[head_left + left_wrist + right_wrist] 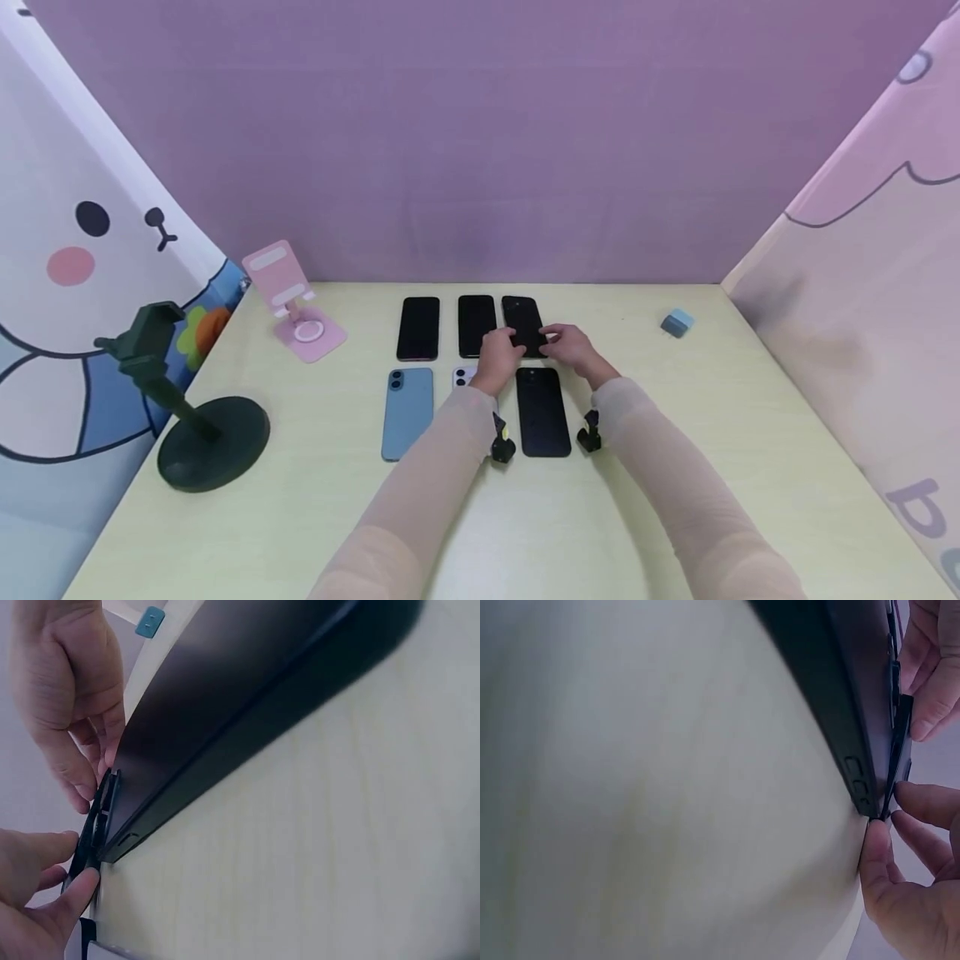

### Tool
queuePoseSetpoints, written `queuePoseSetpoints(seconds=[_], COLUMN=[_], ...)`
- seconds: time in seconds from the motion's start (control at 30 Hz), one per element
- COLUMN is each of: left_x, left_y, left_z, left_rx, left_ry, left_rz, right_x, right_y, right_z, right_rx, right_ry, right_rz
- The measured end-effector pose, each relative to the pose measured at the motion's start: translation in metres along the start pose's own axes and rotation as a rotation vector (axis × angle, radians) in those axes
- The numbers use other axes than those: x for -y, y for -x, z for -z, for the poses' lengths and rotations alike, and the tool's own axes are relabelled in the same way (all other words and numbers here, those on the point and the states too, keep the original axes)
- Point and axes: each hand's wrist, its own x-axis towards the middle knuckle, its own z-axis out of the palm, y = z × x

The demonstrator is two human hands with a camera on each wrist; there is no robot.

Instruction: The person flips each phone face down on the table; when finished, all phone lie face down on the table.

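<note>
In the head view, a black smartphone [522, 315] is at the right end of the back row, slightly turned. My left hand [500, 358] pinches its left edge near the lower corner. On the opposite edge, my right hand [572, 344] grips with thumb and fingers. The left wrist view shows my left hand [37, 889] and right hand [71, 697] at either side of this phone, seen nearly edge-on. Nearer to me lies another black phone [543, 412], flat between my forearms. My left wrist partly covers a pale lilac phone [463, 376].
Two more dark phones [418, 329] [476, 325] lie to the left in the back row. A blue phone [407, 414] lies in front of them. Farther left stand a pink phone stand [309, 329] and a dark green stand [213, 444]. A small blue block [677, 322] sits at right.
</note>
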Motion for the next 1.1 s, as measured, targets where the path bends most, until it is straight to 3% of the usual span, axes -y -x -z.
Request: queuePoseSetpoints(seconds=[0.53,0.83,1.0,1.1], left_x=[-0.002,0.002,0.003,0.005], left_y=[0.002,0.002,0.003,0.003], left_z=[0.004,0.006,0.018,0.033], left_rx=[0.017,0.027,0.077,0.061], left_ry=[-0.033,-0.139,-0.094,-0.054], left_rz=[-0.006,-0.044,-0.071,-0.098], right_x=[0.0,0.006,0.012,0.02], right_y=[0.0,0.0,0.002,0.003], right_z=[-0.003,-0.005,-0.006,-0.009], right_rx=[-0.034,-0.034,-0.067,-0.085], right_ry=[0.022,0.072,0.117,0.128], right_rz=[-0.001,-0.006,0.016,0.046])
